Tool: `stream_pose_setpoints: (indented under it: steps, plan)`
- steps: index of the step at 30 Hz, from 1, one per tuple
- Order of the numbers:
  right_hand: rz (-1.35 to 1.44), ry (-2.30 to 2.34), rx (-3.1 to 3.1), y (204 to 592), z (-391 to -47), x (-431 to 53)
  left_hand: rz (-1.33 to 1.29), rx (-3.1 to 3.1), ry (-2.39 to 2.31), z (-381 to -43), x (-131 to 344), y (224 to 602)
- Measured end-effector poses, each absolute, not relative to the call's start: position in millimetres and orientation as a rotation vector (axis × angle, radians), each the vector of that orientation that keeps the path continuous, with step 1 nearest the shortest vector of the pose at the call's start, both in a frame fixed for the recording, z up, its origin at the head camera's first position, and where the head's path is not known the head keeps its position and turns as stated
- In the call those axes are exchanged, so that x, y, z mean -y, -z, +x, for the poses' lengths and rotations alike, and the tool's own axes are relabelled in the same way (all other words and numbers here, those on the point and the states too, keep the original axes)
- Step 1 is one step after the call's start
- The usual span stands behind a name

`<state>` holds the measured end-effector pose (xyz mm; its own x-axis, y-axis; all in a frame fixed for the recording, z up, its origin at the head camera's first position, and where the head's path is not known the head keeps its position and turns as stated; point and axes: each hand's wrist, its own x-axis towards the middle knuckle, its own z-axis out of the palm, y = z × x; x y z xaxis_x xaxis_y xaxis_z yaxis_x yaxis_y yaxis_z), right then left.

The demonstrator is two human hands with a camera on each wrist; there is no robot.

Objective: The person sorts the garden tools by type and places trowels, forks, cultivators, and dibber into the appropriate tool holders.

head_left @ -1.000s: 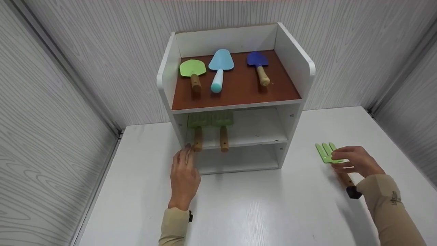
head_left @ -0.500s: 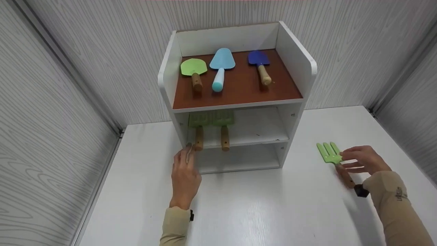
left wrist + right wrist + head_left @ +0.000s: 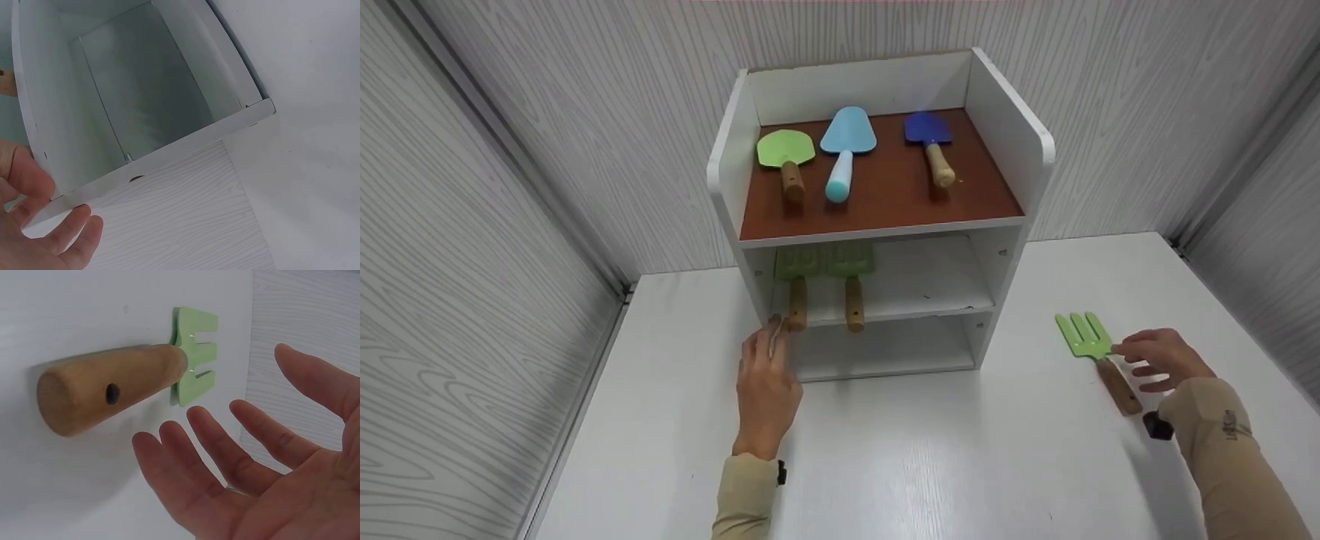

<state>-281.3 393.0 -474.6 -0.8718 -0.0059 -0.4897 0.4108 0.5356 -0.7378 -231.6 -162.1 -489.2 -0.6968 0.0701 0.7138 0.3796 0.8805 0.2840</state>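
Observation:
In the head view my left hand (image 3: pixel 767 390) is at the left front edge of a small white shelf unit (image 3: pixel 885 231). The left wrist view shows its thumb on the front edge and other fingers along the outer face of the side panel (image 3: pixel 152 152), gripping it. To the right, a green three-pronged hand fork (image 3: pixel 1116 384) with a wooden handle lies on the table. My right hand (image 3: pixel 1166 360) hovers beside it, holding nothing. In the right wrist view its fingers (image 3: pixel 216 450) are spread, apart from the wooden handle (image 3: pixel 118 385).
On the brown top shelf lie a green scoop (image 3: pixel 786 150), a light-blue trowel (image 3: pixel 848 133) and a dark-blue trowel (image 3: pixel 937 161). Two green slotted tools with wooden handles (image 3: pixel 798 304) lie on the middle shelf, handles jutting past its front edge. Panelled walls (image 3: pixel 495 225) enclose the white table (image 3: pixel 885 450).
My right hand has shifted right off the hand fork, its fingers spreading, and more of the wooden handle shows. The fork stays on the table. My left hand keeps its hold on the shelf unit.

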Motion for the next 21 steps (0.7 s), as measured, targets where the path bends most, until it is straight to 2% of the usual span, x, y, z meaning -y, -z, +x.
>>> stream_pose_setpoints:
  steps: [21]
  plan:
    - [0.374, 1.279, -2.287, 508, -285, -390, -0.323, 2.304, 0.566, -231, 164, 489]
